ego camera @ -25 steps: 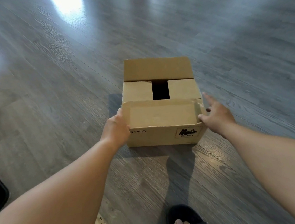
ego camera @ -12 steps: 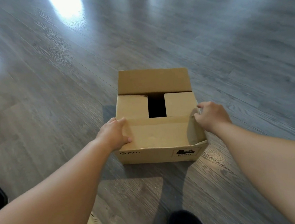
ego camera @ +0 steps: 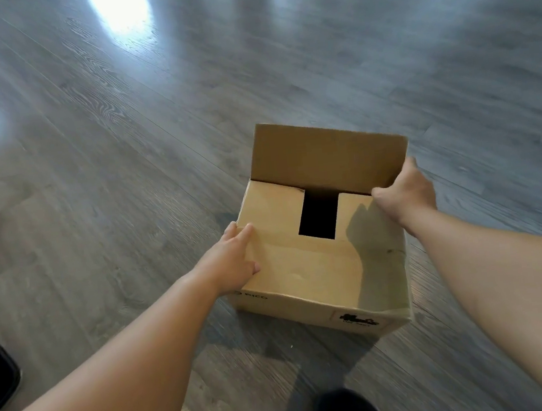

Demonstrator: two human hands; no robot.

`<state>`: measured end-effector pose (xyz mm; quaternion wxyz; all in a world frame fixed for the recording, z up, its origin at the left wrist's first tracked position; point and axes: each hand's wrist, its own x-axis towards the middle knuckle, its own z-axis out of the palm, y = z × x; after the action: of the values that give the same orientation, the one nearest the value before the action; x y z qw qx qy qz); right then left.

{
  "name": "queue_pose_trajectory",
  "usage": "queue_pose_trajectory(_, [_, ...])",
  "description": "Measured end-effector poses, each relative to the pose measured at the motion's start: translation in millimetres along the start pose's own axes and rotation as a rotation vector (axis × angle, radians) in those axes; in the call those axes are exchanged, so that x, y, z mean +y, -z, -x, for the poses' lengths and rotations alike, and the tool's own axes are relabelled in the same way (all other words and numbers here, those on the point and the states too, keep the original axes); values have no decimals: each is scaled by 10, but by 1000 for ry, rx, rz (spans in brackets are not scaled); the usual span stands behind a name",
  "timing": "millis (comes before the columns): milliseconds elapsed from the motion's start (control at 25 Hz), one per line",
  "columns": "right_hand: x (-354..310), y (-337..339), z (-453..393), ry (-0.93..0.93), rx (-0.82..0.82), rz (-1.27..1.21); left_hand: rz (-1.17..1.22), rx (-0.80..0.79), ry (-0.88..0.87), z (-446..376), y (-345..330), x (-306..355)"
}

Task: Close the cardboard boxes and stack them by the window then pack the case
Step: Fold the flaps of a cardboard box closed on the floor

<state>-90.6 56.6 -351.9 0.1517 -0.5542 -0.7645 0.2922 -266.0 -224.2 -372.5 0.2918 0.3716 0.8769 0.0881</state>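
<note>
The cardboard box (ego camera: 319, 257) sits on the floor (ego camera: 122, 154), near flap (ego camera: 304, 269) folded down under the flat left hand (ego camera: 232, 263); the right hand (ego camera: 403, 190) pinches the upright far flap (ego camera: 325, 158). Stacking and case-packing remain.

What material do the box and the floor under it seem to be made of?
The box: brown cardboard, matte; its flaps fold along creases, the near corner is crumpled and black print sits on its side. The floor: grey planks with a wood-grain pattern and a semi-gloss sheen that mirrors the window light; whether laminate, vinyl or real wood cannot be told.
</note>
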Motion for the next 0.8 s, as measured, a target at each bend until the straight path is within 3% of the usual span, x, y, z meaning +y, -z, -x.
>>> queue_pose_trajectory(440, [131, 174, 251, 137, 49, -298, 42, 29, 159, -71, -83, 254])
queue_pose_trajectory(520, [158, 178, 330, 192, 26, -204, 81, 71, 171, -51, -99, 307])
queue_pose_trajectory(640, [314, 38, 487, 315, -118, 145, 94, 197, 143, -18, -120, 345])
queue_pose_trajectory(720, [365, -31, 539, 256, -147, 247, 130, 294, 121, 2, -127, 330])
queue_pose_trajectory(800, [357, -53, 558, 170, -158, 235, 136, 286, 91, 3, -112, 310])
